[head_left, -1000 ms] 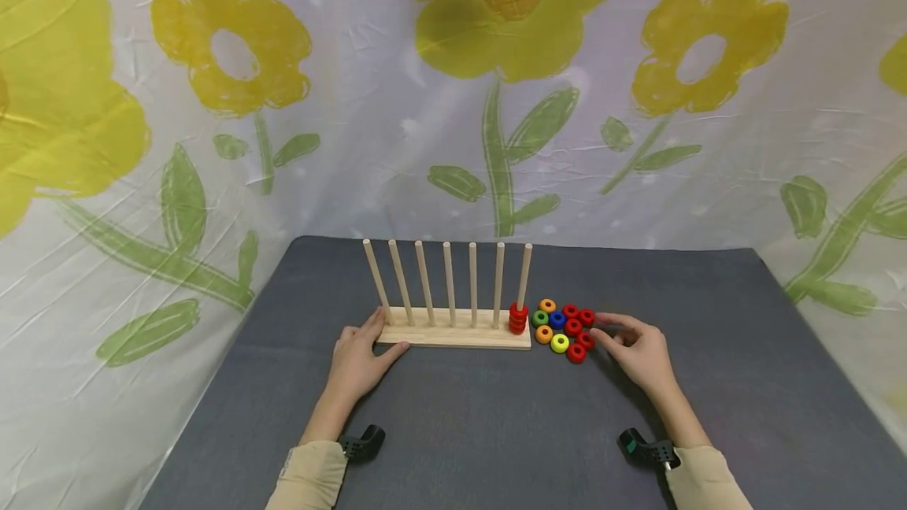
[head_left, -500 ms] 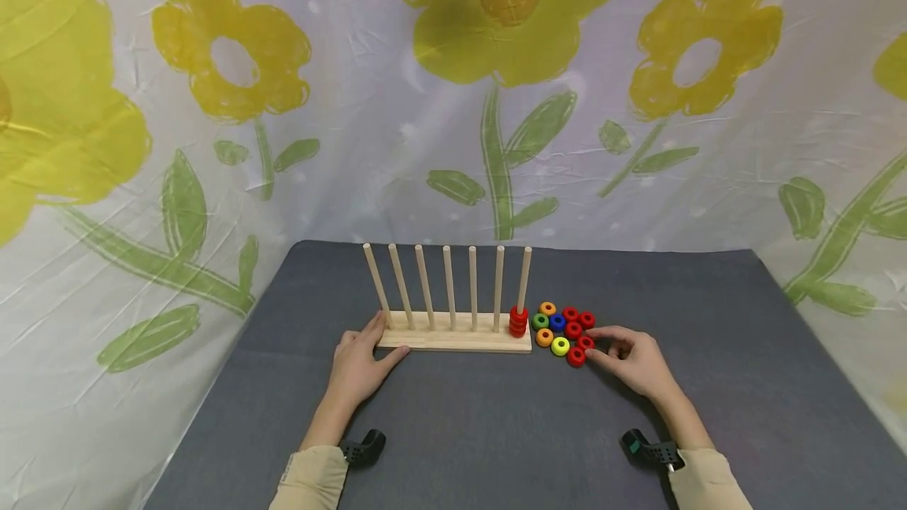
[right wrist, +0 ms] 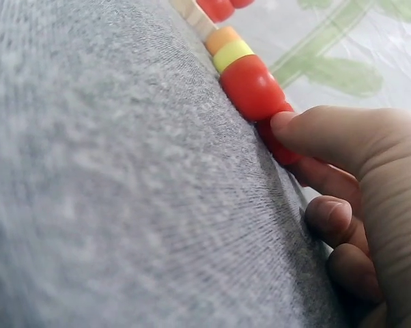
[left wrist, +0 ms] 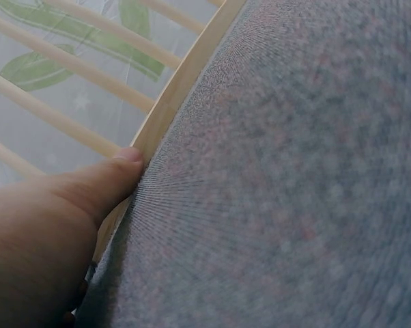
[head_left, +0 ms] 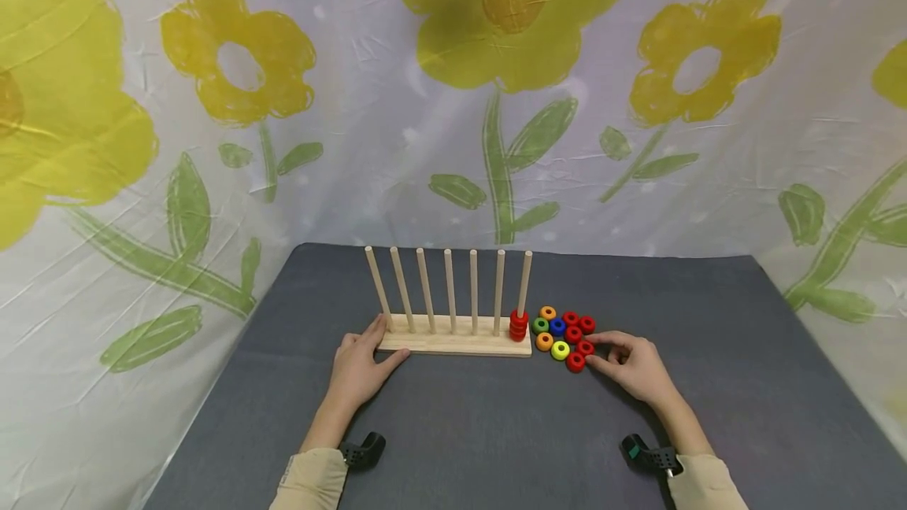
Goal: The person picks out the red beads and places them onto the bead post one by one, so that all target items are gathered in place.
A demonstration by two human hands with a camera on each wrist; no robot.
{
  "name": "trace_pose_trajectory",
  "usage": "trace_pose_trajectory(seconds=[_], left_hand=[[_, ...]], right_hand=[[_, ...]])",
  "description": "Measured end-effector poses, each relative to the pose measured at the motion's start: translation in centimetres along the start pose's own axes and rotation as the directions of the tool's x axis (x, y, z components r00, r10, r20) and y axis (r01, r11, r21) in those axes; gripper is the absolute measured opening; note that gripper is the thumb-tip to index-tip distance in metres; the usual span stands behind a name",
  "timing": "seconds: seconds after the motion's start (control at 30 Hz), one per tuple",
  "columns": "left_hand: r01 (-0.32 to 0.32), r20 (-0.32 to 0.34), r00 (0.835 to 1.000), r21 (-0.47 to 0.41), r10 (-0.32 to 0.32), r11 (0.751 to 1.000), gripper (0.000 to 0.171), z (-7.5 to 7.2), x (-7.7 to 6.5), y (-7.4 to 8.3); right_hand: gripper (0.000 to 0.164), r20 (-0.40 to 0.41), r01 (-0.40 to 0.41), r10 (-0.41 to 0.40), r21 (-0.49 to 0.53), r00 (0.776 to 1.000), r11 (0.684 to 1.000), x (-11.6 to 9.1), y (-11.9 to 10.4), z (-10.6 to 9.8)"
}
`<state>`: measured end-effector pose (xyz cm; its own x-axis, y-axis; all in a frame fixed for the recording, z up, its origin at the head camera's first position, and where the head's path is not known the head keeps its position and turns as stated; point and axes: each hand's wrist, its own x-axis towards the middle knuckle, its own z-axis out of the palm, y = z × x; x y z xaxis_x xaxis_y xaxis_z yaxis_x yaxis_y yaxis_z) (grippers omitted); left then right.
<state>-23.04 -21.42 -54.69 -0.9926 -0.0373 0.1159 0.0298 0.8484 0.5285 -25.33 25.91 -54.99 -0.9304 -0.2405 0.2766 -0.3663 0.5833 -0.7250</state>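
Observation:
A wooden peg rack (head_left: 453,348) with a row of upright pegs stands on the dark table, and red rings (head_left: 519,327) are stacked on its rightmost peg. My left hand (head_left: 357,368) holds the rack's left end, thumb along the front edge and fingers toward the back. To the right of the rack lies a cluster of loose rings. At the cluster's right side my right hand (head_left: 638,368) pinches a red ring (right wrist: 277,142) between thumb and index finger, low at the cloth. Another red ring (right wrist: 252,87) sits just beside it.
Among the loose rings are orange (head_left: 543,341), green (head_left: 541,325), blue (head_left: 557,327) and yellow (head_left: 560,350) ones, plus several red. A flowered curtain (head_left: 368,140) hangs behind the table's far edge. Dark cloth (head_left: 496,431) covers the table.
My right hand has come slightly left and down, its thumb and index finger closing in on a red ring at the cluster's edge. The left hand stays on the rack.

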Motion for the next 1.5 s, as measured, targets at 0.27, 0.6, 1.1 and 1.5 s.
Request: trace_pose_trajectory(seconds=[0.27,0.6,1.1,1.5], left_hand=[[-0.007,0.012,1.000,-0.009,0.007,1.000,0.089,0.2,0.0,-0.3],[-0.010,0.024,1.000,-0.003,0.010,1.000,0.090,0.6,-0.5,-0.8],[-0.021,0.003,1.000,0.001,0.021,1.000,0.089,0.2,0.2,-0.3],[-0.028,0.005,1.000,-0.007,0.028,1.000,0.089,0.1,0.1,-0.4]], right_hand=[[0.027,-0.013,0.020,-0.020,-0.006,1.000,1.000,-0.2,0.1,0.2],[0.026,-0.017,0.036,-0.036,-0.004,0.999,0.999,-0.8,0.3,0.4],[0.027,-0.061,0.001,0.004,0.082,0.998,0.997,-0.1,-0.7,-0.2],[0.027,-0.091,-0.003,0.009,0.056,0.996,0.998,0.1,-0.8,-0.2]])
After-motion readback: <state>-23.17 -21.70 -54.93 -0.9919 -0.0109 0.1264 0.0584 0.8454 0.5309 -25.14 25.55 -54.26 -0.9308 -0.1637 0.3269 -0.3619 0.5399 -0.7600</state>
